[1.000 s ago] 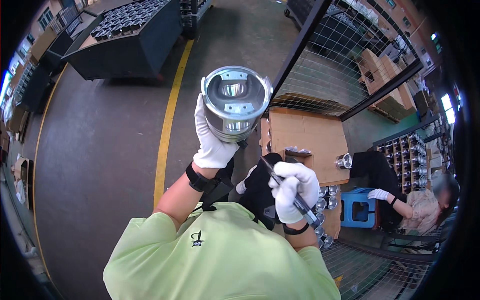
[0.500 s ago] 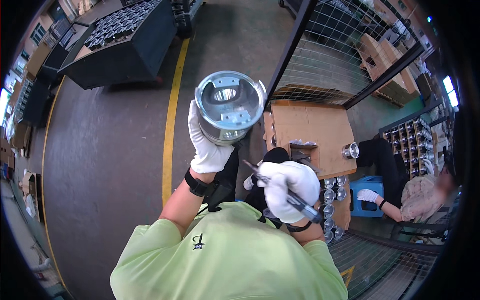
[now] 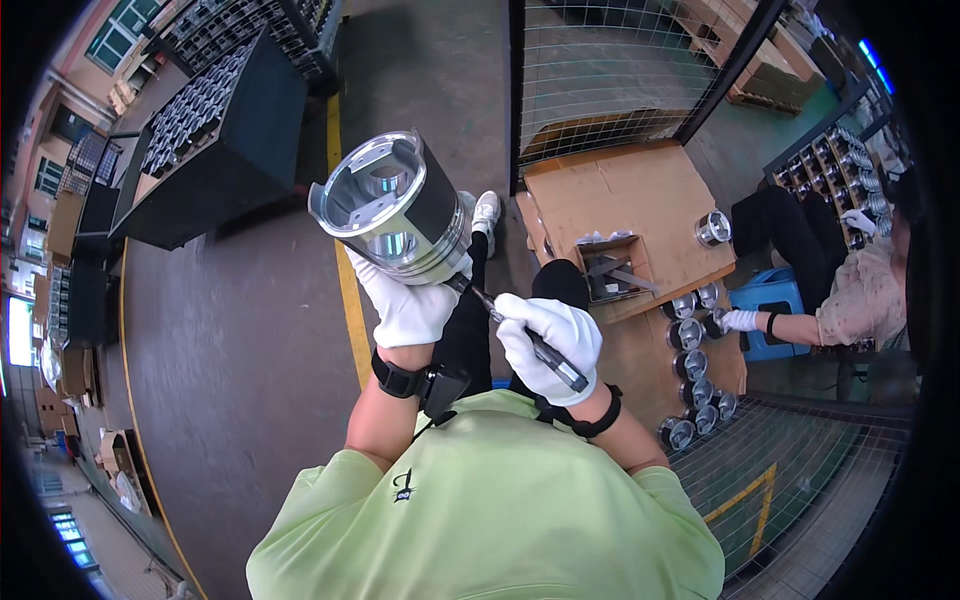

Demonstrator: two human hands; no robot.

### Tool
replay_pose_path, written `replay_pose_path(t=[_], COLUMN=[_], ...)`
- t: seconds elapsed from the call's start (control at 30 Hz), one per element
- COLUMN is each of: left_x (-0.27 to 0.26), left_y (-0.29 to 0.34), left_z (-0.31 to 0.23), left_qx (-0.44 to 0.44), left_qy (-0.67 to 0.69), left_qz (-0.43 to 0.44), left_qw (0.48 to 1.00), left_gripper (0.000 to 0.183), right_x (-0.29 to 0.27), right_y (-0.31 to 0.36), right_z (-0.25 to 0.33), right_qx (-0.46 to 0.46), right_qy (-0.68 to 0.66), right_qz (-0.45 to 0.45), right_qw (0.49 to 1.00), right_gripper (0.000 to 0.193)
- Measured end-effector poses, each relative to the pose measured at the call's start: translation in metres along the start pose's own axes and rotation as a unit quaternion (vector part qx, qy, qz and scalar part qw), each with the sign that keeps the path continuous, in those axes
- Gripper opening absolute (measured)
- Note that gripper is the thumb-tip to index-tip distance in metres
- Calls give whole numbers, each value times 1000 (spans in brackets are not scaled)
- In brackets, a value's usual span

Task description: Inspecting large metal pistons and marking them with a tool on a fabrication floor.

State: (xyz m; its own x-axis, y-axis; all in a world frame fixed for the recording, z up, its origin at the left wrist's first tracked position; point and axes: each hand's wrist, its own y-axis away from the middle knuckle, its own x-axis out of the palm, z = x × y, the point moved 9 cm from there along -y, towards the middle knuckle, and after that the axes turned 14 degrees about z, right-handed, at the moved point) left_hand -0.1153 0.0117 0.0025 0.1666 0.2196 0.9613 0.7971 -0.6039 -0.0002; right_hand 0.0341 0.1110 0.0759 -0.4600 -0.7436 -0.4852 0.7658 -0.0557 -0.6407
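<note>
In my left hand (image 3: 405, 310), gloved in white, a shiny engine piston (image 3: 428, 218) is held tilted, its open hollow end facing up and to the left. The gloved fingers support it from underneath, by the ring grooves. My right hand (image 3: 550, 345), also gloved, is closed around a dark pen-like tool (image 3: 562, 365). The tool's thin tip points up-left to the piston's lower edge, close to my left fingers. Whether the tip touches the metal I cannot tell.
Cardboard (image 3: 625, 195) covers a surface at right, bearing an open box (image 3: 612, 290) of dark strips and one piston (image 3: 713, 229). Several pistons (image 3: 687, 335) stand below it; a co-worker's gloved hand (image 3: 740, 320) reaches one. A dark bin (image 3: 225, 150) of pistons stands far left, wire mesh (image 3: 610, 75) behind.
The piston has tipped over to the left and shows its side. My right hand has brought the tool leftward to the piston. The co-worker's hand has moved to the standing pistons.
</note>
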Motion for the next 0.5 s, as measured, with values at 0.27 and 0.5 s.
replay_pose_path(t=[0.27,0.5], left_x=[-5,7], left_y=[-6,-13], left_z=[29,55], left_qx=[-1,-28], left_qy=[-1,-14], left_qz=[3,9], left_qw=[1000,999], left_gripper=[78,75], right_x=[36,56], right_y=[29,60], right_z=[-63,-107], right_qx=[239,384], right_qy=[-311,-653], right_qz=[-27,-196], right_qw=[919,623], right_gripper=[24,32])
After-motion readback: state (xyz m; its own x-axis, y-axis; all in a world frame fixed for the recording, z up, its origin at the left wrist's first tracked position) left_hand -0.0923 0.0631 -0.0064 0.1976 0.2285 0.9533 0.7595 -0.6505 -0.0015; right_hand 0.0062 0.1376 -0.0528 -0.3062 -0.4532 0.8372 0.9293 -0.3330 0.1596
